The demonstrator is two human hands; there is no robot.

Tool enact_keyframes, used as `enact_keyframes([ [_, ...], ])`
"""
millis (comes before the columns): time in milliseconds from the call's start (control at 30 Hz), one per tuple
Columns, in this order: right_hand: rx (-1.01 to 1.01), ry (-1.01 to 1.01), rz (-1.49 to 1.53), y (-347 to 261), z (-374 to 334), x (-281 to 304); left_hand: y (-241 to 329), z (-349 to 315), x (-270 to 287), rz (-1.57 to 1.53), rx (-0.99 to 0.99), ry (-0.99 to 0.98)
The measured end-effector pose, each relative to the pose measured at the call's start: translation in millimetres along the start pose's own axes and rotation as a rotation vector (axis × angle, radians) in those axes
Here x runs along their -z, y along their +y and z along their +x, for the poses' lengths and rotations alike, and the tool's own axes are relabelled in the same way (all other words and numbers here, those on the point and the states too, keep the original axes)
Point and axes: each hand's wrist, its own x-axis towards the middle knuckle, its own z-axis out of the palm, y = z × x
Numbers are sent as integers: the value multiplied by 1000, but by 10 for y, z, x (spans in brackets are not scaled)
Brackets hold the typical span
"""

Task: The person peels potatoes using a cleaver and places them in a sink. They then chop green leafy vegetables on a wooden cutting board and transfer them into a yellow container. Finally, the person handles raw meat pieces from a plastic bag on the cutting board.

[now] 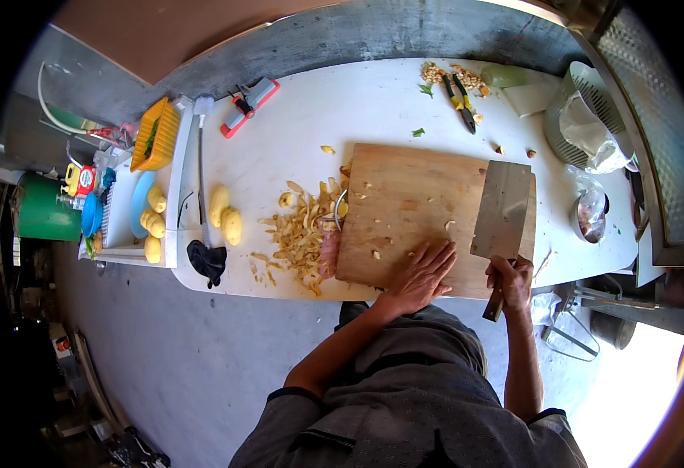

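A wooden cutting board (420, 195) lies near the front edge of the white table, with small pale scraps scattered over it. My left hand (424, 274) rests flat on the board's front part, fingers stretched out and holding nothing. In my right hand (511, 281) is the handle of a cleaver (502, 209), its broad blade pointing away from me over the board's right side. Left of the board spreads a heap of potato peelings (299, 234). A pinkish item (330, 251) sits against the board's left edge, partly covered; its kind is unclear.
Peeled potatoes (231, 225) lie left of the peelings, and more (153, 223) are in the sink at far left. Pliers (460, 105) lie at the back near a pile of crumbs (470, 78). A grey basket (584, 117) and a metal bowl (590, 221) stand right.
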Motion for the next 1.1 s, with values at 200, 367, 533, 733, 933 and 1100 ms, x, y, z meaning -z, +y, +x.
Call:
enact_keyframes([
  [200,7,39,38,-41,142,446,-237,332,96,120,201,-11],
  [367,31,103,84,-71,152,900,-1048,-73,469,432,639,271],
  [533,49,154,79,-142,140,1155,-1624,-519,832,574,902,545],
  [733,10,135,52,-239,253,1261,-598,933,864,163,353,384],
  [933,-22,122,96,-477,248,1193,46,1829,194,11,-10,113],
  [1100,74,171,-54,-304,-128,1062,-287,1672,210,69,111,204],
])
